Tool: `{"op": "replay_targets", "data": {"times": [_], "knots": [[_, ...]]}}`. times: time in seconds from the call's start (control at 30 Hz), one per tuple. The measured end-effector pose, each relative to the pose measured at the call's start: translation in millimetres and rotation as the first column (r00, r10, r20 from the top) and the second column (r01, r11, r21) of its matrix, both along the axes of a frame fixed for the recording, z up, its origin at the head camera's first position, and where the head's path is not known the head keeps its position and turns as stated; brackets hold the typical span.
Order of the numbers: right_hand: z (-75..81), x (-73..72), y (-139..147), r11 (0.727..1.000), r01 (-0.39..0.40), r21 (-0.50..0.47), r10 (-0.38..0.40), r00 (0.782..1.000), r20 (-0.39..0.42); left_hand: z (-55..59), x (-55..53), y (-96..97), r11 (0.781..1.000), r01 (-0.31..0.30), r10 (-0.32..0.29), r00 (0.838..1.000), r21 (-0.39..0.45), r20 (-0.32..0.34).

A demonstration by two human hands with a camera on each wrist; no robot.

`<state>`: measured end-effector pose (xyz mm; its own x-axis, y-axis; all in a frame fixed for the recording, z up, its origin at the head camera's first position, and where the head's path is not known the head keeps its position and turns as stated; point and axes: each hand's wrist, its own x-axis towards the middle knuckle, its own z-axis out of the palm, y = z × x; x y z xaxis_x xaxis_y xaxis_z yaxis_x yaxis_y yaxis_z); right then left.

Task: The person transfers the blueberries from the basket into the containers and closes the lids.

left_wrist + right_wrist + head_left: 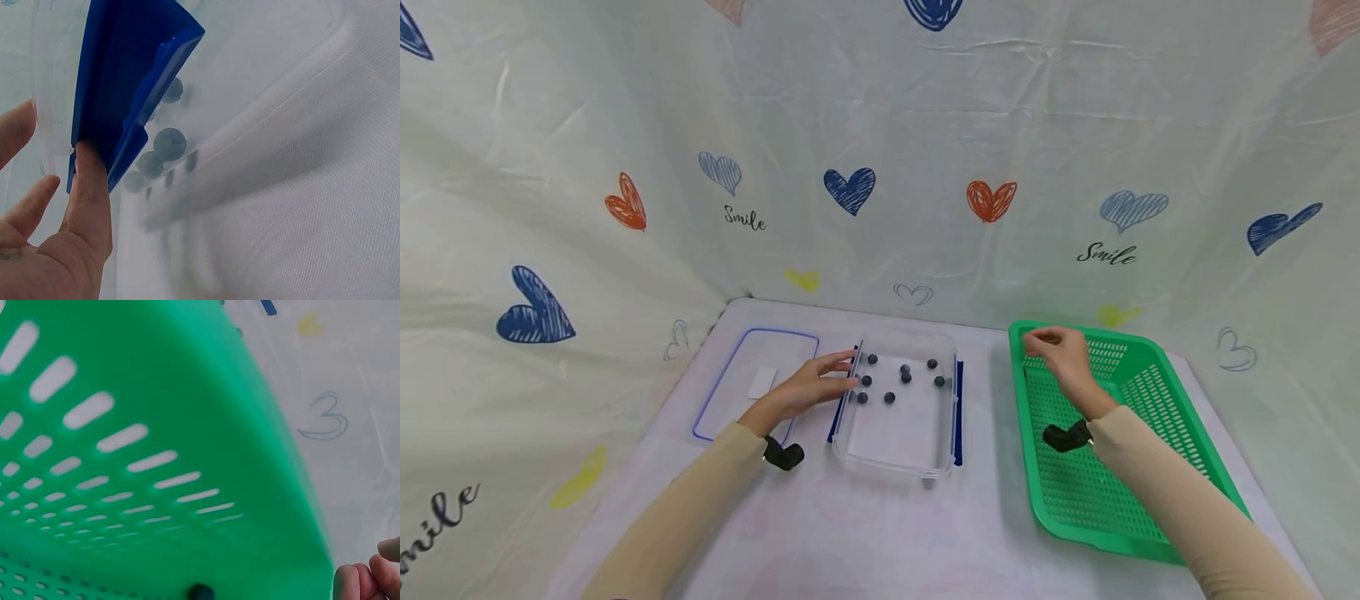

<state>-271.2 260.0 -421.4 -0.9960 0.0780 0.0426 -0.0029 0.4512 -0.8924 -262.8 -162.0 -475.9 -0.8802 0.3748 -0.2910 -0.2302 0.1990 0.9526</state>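
A clear plastic box (917, 433) with blue side latches stands in the middle of the table, several small black balls (890, 397) inside it. My left hand (808, 385) rests at its left wall with fingers fairly straight. In the left wrist view one fingertip (90, 156) touches the raised blue latch (119, 69). My right hand (1063, 360) hovers over the left rim of a green basket (1022, 417), fingers bent and bunched. I cannot tell whether anything lies between those fingertips. A black ball (201, 592) shows inside the basket in the right wrist view.
A clear lid with a blue edge (726, 379) lies left of the box, a white rectangle (763, 382) on it. The heart-printed sheet (925, 142) rises behind the table. Slotted walls (1157, 400) surround the basket, which takes up the table's right side.
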Motion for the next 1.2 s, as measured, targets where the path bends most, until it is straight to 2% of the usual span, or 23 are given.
{"op": "replay_targets", "data": {"times": [0.43, 0.7, 1.2], "knots": [[-21.0, -3.2, 15.2, 0.989, 0.008, 0.146, -0.007, 1.000, -0.007, -1.9, -2.3, -0.6, 1.000, 0.021, -0.021, 1.000, 0.018, -0.005], [-36.5, -7.5, 22.4, 0.983, -0.033, 0.180, 0.041, 0.998, -0.041, 0.2, -1.7, 0.4, 1.000, 0.014, -0.013, 1.000, 0.010, -0.006], [-59.8, -16.8, 21.6, 0.975, -0.022, 0.219, 0.032, 0.999, -0.040, 0.4, -1.0, -0.1, 1.000, 0.010, -0.010, 1.000, 0.005, -0.007]]}}
